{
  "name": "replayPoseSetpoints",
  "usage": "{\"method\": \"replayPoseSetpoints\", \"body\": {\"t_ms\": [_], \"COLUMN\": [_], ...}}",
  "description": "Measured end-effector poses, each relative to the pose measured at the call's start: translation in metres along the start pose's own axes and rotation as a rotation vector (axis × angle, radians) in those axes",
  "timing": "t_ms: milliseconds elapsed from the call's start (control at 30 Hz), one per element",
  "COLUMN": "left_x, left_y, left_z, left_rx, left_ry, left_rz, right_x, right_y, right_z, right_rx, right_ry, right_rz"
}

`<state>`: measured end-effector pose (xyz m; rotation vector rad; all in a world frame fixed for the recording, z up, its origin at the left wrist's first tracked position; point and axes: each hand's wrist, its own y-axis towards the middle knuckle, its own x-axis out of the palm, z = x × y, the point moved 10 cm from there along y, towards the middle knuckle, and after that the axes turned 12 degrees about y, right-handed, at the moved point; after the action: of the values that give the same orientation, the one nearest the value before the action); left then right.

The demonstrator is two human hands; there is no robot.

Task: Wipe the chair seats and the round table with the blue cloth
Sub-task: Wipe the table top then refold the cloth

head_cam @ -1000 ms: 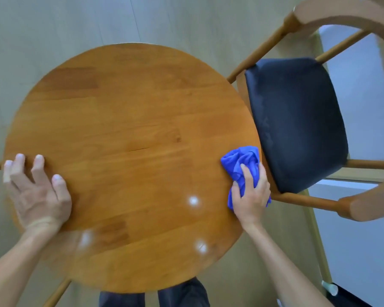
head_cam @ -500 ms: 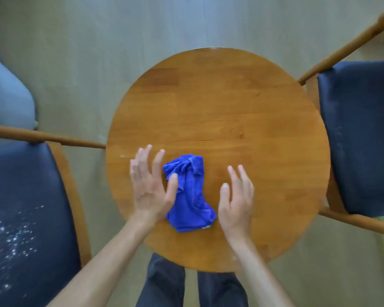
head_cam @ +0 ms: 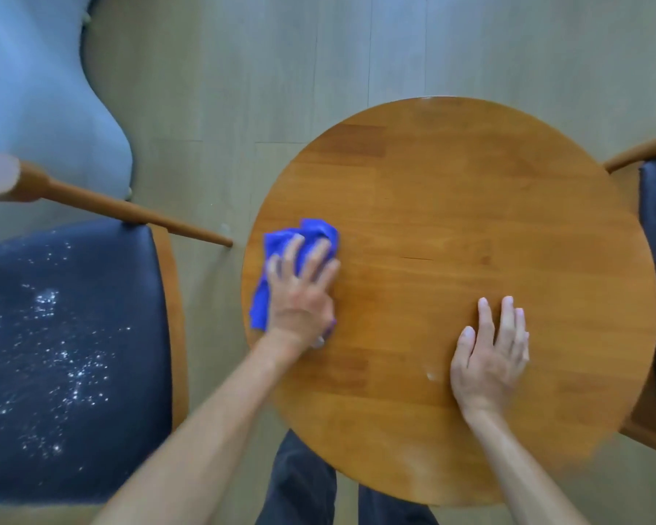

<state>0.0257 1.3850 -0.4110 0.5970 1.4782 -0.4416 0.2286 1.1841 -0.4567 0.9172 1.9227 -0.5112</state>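
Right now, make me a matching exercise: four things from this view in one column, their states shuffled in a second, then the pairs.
1. blue cloth
2. right hand
3. left chair seat
4. round table

A. speckled with white flecks
B. flat on bare wood
C. pressed under the left hand
D. carrying both hands

Pairs: 1-C, 2-B, 3-A, 4-D
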Motion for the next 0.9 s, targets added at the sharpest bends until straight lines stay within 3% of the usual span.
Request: {"method": "replayPoseSetpoints", "body": {"t_ms": [67, 133, 300, 400, 533, 667, 733, 833, 900], "left_x": [0.003, 0.005, -0.002, -0.005, -0.001, 0.002, -0.001, 0.003, 0.007], "left_y": [0.020, 0.030, 0.027, -0.001, -0.043, -0.034, -0.006, 0.037, 0.043], "left_z": [-0.056, -0.079, -0.055, 0.031, 0.165, 0.159, 0.106, -0.010, -0.050], "left_rx": [-0.174, -0.232, -0.267, -0.090, 0.220, 0.416, 0.333, -0.082, -0.233], "left_ry": [0.009, -0.030, -0.019, -0.105, -0.231, -0.205, -0.162, -0.020, -0.017], "left_rz": [-0.020, -0.030, 0.026, 0.074, -0.024, -0.012, 0.010, 0.010, -0.030], "right_x": [0.002, 0.003, 0.002, 0.001, -0.005, -0.009, -0.009, -0.005, -0.004], "right_y": [0.000, 0.001, 0.001, 0.002, 0.006, 0.007, 0.007, 0.005, 0.006], "right_z": [-0.001, -0.001, -0.002, -0.002, 0.001, 0.004, 0.004, 0.004, 0.003], "right_rx": [0.001, 0.003, 0.009, 0.029, 0.077, 0.011, 0.019, 0.078, 0.076], "right_ry": [-0.017, -0.027, -0.048, -0.033, 0.089, 0.158, 0.163, 0.197, 0.213], "right_rz": [-0.008, -0.007, -0.005, -0.023, -0.048, -0.119, -0.137, -0.151, -0.176]}}
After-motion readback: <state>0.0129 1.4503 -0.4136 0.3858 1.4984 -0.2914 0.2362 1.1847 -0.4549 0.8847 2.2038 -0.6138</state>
